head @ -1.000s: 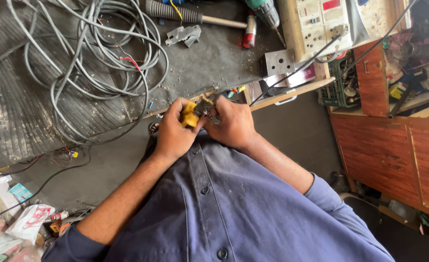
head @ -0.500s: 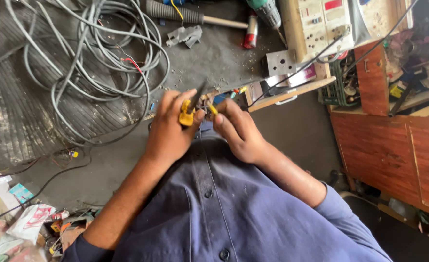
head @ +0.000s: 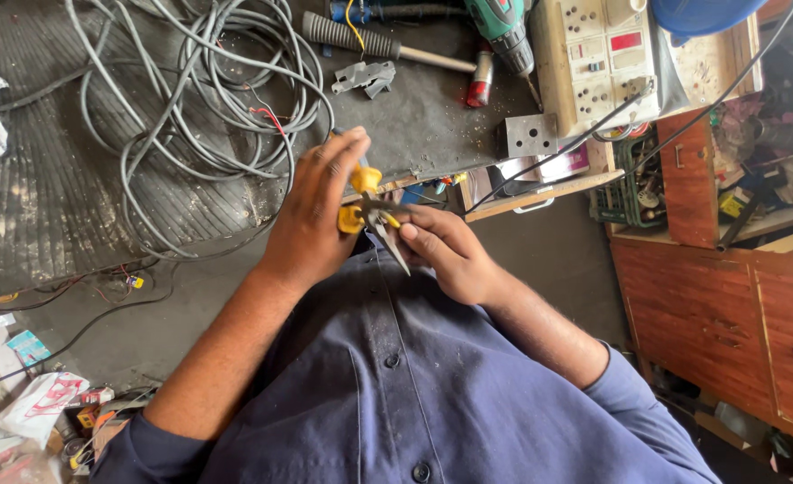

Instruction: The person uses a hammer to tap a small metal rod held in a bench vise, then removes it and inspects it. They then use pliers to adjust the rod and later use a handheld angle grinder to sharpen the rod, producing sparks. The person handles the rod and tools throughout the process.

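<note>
While the dark work surface (head: pixel 432 116) fills the upper half of the frame, a big loose coil of grey cable (head: pixel 208 99) sprawls across its upper left. A white switch-and-socket board (head: pixel 607 63) lies at the upper right, above a brown wooden cabinet (head: pixel 728 305) on the right side. Near the top centre lie a hammer with a ribbed black grip (head: pixel 379 45) and a green cordless drill (head: pixel 504 27). At the centre of the frame the left hand (head: pixel 311 215) is curled around the yellow handles of a pair of pliers (head: pixel 370 211), whose pointed metal nose angles down towards the blue shirt (head: pixel 396 394). The right hand (head: pixel 446 251), fingers bent, touches the pliers near the pivot; whether it pinches anything small there I cannot tell.
</note>
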